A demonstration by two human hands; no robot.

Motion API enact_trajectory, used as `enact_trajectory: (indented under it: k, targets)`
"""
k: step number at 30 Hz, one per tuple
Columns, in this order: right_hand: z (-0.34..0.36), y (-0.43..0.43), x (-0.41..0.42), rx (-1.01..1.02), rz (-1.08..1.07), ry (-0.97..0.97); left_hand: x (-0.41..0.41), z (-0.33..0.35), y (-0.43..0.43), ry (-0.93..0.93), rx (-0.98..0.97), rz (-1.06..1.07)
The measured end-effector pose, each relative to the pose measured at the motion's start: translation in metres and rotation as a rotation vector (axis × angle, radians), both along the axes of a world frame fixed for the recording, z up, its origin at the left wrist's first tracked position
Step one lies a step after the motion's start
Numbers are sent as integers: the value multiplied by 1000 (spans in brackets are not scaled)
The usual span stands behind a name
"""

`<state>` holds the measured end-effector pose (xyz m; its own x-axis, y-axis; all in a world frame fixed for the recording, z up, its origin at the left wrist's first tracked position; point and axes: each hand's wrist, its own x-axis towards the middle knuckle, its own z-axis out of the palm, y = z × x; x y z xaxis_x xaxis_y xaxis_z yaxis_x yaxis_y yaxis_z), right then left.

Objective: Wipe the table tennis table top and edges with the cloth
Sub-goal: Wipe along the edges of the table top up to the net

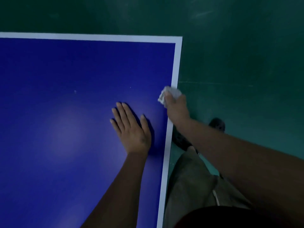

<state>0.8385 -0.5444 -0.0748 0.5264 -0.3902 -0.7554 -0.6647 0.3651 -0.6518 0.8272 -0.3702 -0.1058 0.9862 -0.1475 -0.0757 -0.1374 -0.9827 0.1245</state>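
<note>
Blue fills most of my view: the bench point(65, 96) top, a deep blue sheet with a white border stripe point(176, 63) along its far edge and its right edge, the two meeting at a corner up and right of centre. My left hand point(131, 129) lies flat on the blue, palm down, fingers point(122, 112) straight and close together, thumb out to the side, just inside the right stripe. My right hand point(176, 107) is at the right edge, farther from me than the left one, its fingers curled round a crumpled white cloth point(171, 92). The cloth sits on the white stripe at the bench's edge, bunched up and sticking out beyond the knuckles (whether it wraps down over the side I cannot tell). Both forearms are bare. Past the edge lies a dark green floor point(246, 46), and below my right arm I see grey-brown trousers point(189, 186) and a dark shoe point(217, 124) on that floor. A few pale specks point(75, 91) dot the blue.
</note>
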Motion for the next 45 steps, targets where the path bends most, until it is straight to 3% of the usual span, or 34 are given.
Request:
enact_trajectory:
  k: [7,11,17,26,31,39,42,45]
  targets:
    - [-11,-113,140,-98,19,-120,118,-11,-83,-39,5,147]
    - [-18,-98,111,-139,33,-150,147,-7,-105,-31,14,310]
    - [-2,-42,18,34,146,-104,172,-5,-121,-28,-1,586]
    - [-15,-99,125,-200,11,6,168,-11,-119,-105,6,593]
    - [-19,-141,122,-203,393,-43,166,-13,-118,-127,-16,595]
    - [2,-201,183,-295,1386,-14,166,-6,-122,-123,-62,600]
    - [8,-177,208,-355,1527,-27,166,-5,-122,-133,-59,593]
    - [5,-138,235,-291,1471,-69,165,-6,-121,-163,-60,588]
